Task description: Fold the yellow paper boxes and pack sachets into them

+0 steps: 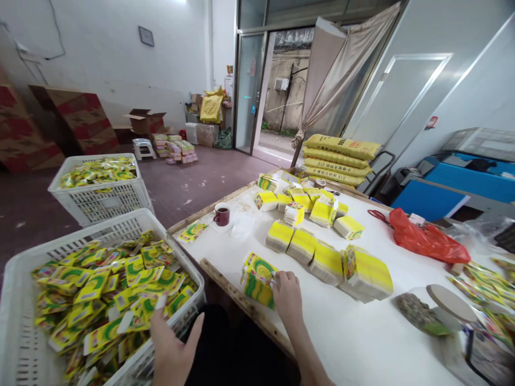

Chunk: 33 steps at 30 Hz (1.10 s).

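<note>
My left hand (173, 348) hovers over the near corner of a white plastic crate (16, 279) heaped with yellow and green packets (108, 300). Its fingers are spread and it holds nothing; the fingertips reach a packet at the edge of the heap. My right hand (286, 297) rests on the white table (354, 332) and grips a small stack of the same packets (257, 281) standing near the table's front edge.
Rows of stacked yellow packets (322, 257) lie across the table's middle. A red mug (221, 214), a red plastic bag (426, 238) and a tape roll (438, 305) sit there too. A second packet-filled crate (100, 187) stands behind the first. Yellow sacks (340, 155) lie beyond the table.
</note>
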Each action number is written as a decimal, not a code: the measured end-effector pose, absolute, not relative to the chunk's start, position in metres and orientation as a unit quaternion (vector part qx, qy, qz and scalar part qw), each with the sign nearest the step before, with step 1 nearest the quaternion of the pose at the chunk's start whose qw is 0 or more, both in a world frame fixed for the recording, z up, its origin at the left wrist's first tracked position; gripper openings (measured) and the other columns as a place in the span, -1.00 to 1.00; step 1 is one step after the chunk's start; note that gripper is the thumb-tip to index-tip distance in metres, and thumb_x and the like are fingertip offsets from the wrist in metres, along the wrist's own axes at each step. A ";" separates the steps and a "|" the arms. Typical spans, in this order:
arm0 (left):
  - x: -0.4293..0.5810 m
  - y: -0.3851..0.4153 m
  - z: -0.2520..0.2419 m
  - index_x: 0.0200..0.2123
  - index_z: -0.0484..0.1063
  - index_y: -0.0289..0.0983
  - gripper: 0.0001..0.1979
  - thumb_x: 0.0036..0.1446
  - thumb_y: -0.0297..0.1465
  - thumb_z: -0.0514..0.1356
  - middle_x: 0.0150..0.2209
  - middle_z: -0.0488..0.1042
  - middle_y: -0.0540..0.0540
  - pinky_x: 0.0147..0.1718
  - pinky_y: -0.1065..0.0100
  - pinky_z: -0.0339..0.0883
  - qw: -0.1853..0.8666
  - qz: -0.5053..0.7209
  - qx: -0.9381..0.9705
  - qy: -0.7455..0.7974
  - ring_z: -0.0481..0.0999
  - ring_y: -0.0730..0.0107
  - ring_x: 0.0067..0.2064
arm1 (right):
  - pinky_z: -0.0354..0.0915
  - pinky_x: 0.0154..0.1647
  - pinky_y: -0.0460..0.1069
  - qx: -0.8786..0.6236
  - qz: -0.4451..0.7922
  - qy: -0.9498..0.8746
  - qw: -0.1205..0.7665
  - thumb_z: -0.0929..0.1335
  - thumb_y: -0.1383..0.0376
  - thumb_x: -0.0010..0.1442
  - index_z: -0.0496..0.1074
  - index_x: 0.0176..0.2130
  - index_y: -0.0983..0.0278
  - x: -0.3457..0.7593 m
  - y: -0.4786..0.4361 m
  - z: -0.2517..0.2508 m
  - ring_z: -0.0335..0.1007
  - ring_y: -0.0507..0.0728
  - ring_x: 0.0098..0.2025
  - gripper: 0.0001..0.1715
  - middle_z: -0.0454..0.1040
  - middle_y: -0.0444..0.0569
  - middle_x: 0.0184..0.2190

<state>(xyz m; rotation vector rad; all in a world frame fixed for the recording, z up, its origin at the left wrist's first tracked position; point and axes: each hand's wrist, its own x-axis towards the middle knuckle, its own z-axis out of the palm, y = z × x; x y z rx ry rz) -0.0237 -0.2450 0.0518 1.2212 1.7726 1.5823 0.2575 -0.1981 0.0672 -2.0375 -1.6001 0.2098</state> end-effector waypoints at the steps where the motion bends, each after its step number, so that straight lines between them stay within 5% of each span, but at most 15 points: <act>1: -0.017 -0.248 0.048 0.21 0.13 -0.35 -0.18 -0.03 -0.14 0.36 0.22 0.22 -0.42 0.31 -0.19 -0.03 0.240 0.570 0.465 0.633 0.18 -0.28 0.30 | 0.28 -0.09 0.15 -0.758 0.077 -0.593 0.260 0.31 0.43 0.17 0.48 -0.28 0.26 0.258 -0.197 0.064 0.35 0.29 -0.17 -0.84 0.47 0.12 -0.25; 5: 0.004 -0.253 0.033 0.16 0.16 -0.27 -0.36 0.12 -0.12 0.26 0.18 0.31 -0.37 0.24 -0.22 0.11 0.308 0.542 0.491 0.608 0.32 -0.17 0.23 | 0.28 -0.10 0.12 -0.746 0.091 -0.610 0.252 0.30 0.44 0.19 0.46 -0.28 0.26 0.257 -0.200 0.063 0.36 0.28 -0.16 -0.85 0.48 0.11 -0.24; 14: 0.020 -0.248 0.018 0.13 0.22 -0.23 -0.41 0.10 -0.12 0.27 0.09 0.45 -0.32 0.15 -0.17 0.27 0.382 0.534 0.501 0.564 0.48 -0.04 0.08 | 0.26 -0.03 0.12 -0.767 0.129 -0.606 0.167 0.39 0.41 0.12 0.39 -0.23 0.31 0.244 -0.196 0.087 0.35 0.32 -0.09 -0.85 0.45 0.15 -0.17; 26: 0.042 -0.259 0.022 0.08 0.37 -0.18 -0.32 -0.07 -0.04 0.40 0.03 0.54 -0.26 -0.06 0.13 0.46 0.595 0.594 0.312 0.443 0.54 0.02 0.02 | 0.16 -0.33 -0.02 -0.692 0.281 -0.563 0.354 0.27 0.37 0.07 0.16 -0.32 0.17 0.228 -0.224 0.091 0.28 0.12 -0.40 -0.84 0.32 -0.16 -0.44; 33: 0.046 -0.250 0.068 -0.33 0.53 -0.24 -0.51 -0.17 0.02 0.40 -0.34 0.56 -0.12 -0.43 0.32 0.48 0.701 0.618 0.086 0.345 0.56 0.19 -0.29 | 0.07 -0.37 -0.08 -0.453 0.575 -0.523 0.437 0.43 0.31 -0.05 0.21 -0.37 0.20 0.159 -0.275 0.079 0.09 0.02 -0.39 -0.69 0.25 -0.19 -0.42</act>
